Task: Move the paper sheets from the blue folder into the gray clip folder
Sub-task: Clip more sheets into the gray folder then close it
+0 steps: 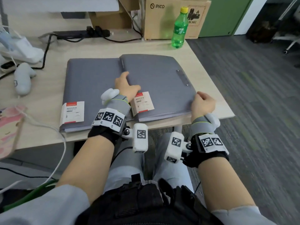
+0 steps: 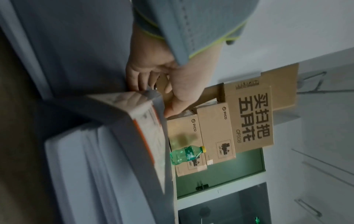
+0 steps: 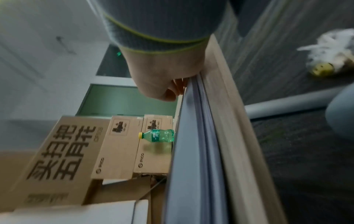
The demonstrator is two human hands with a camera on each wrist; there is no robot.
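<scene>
Two closed grey-blue folders lie side by side on the desk, both with a white and red label. The left folder (image 1: 87, 88) is partly under the right folder (image 1: 155, 82), which carries a metal clip bar (image 1: 182, 77) near its right edge. Pale sheet edges (image 1: 164, 116) show along the right folder's front. My left hand (image 1: 125, 85) lies flat on the right folder near its spine, fingers stretched out. My right hand (image 1: 203, 103) has its fingers curled around that folder's front right edge (image 3: 184, 151). The label's edge is blurred and close in the left wrist view.
A green bottle (image 1: 179, 28) stands at the desk's far right before a cardboard box (image 1: 175, 17). A white controller (image 1: 23, 78) and a power strip (image 1: 78, 34) with cables lie on the left. The desk's right edge (image 1: 224, 103) runs just beside my right hand.
</scene>
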